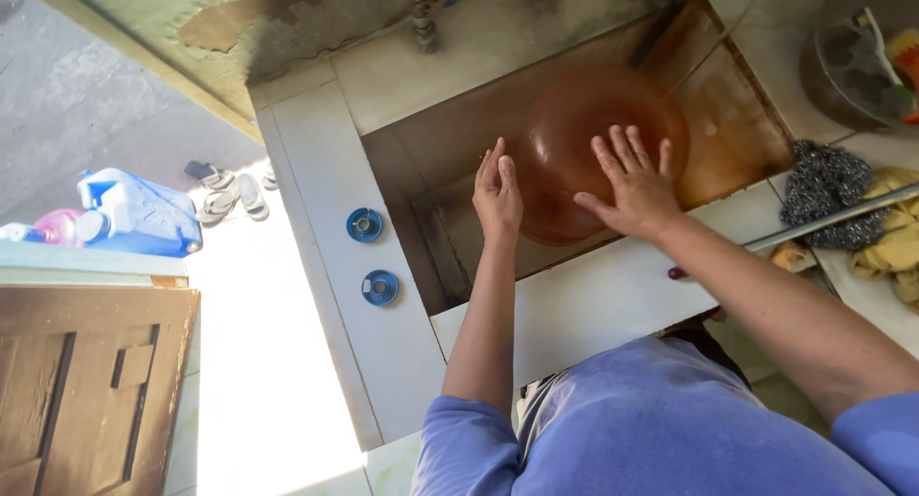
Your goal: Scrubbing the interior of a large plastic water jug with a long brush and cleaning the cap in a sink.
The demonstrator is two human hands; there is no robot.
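Note:
A round brown translucent plastic basin [584, 123] sits inside a tiled sink [450, 132]. My left hand [498, 194] presses edge-on against the basin's left side, fingers straight and together. My right hand [637, 185] lies flat on the basin's outer surface, fingers spread apart. Both of my arms reach over the sink's white front ledge [593, 300]. Neither hand closes around anything.
Two blue bottle caps [365, 225] [380, 287] lie on the ledge left of the sink. A tap pipe [422, 22] stands behind it. At right are a dark scrub pad [823, 185], yellow cloth [895, 247] and a bowl [862, 60]. A blue jerrycan [139, 212] and sandals [230, 194] sit on the floor at left.

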